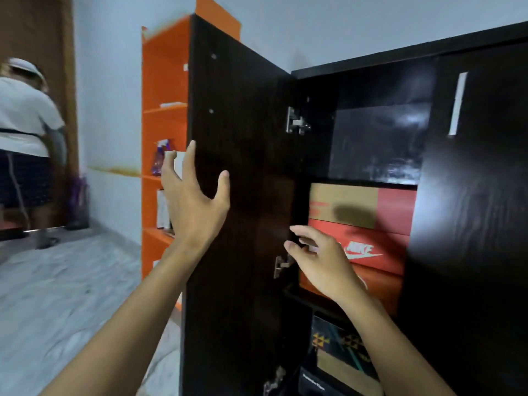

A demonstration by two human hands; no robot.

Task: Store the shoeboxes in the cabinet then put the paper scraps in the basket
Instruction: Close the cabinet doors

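A dark brown cabinet point(468, 224) stands before me with its left door point(243, 172) swung wide open. On the middle shelf lies a stack of shoeboxes: a tan and red one point(363, 205) on top, a red Nike box point(380, 247) under it, and an orange box point(383, 290) below. A patterned box point(340, 350) and a black box point(314, 384) sit on the lower shelf. My left hand point(194, 201) is spread at the open door's outer edge, holding nothing. My right hand point(320, 261) hovers with fingers apart in front of the red Nike box.
An orange shelf unit point(164, 138) with a spray bottle point(160, 158) stands left of the cabinet door. Another person point(25, 138) stands at the far left by a brown door. The floor point(71, 295) is pale marble. The top cabinet shelf point(377, 144) looks dark.
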